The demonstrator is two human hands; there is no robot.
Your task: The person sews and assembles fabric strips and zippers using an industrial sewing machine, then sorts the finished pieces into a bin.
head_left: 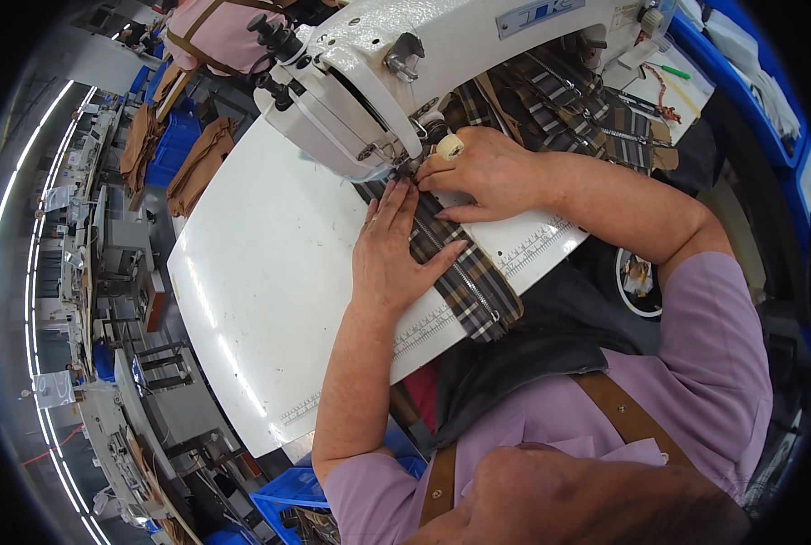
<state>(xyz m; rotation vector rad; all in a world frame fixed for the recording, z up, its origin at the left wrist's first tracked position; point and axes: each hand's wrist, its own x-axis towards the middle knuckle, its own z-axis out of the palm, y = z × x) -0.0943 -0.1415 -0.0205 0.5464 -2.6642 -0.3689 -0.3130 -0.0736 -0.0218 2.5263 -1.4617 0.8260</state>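
- A person at a white sewing machine (442, 54) presses a strip of brown plaid fabric (464, 272) flat on the white table (260, 272), both hands close to the needle area under the machine's head.
- The left hand (392, 254) lies palm down on the strip with its fingers stretched out flat, gripping nothing; the fingertips reach almost to the presser foot (404, 168).
- The right hand (483, 173) rests just beside the foot with its fingers curled loosely down onto the cloth, one of them wrapped in pale tape (451, 147); it pins the fabric rather than clasping it.
- The strip runs from the needle toward the table's near edge, where its end hangs just over the printed ruler markings (533, 245). A zipper (469, 277) appears to run along its middle.
- More plaid cloth (569, 100) is piled behind the machine, at the table's far right corner.
- Risk, as a judgement: the fingertips sit so near the needle that a slip forward could catch them, and uneven pressure between the hands could skew the seam off the zipper line.
- Room: the table's left half is wide and bare, while the right edge is crowded by the forearm and the pile, and blue bins (760, 100) stand beyond.
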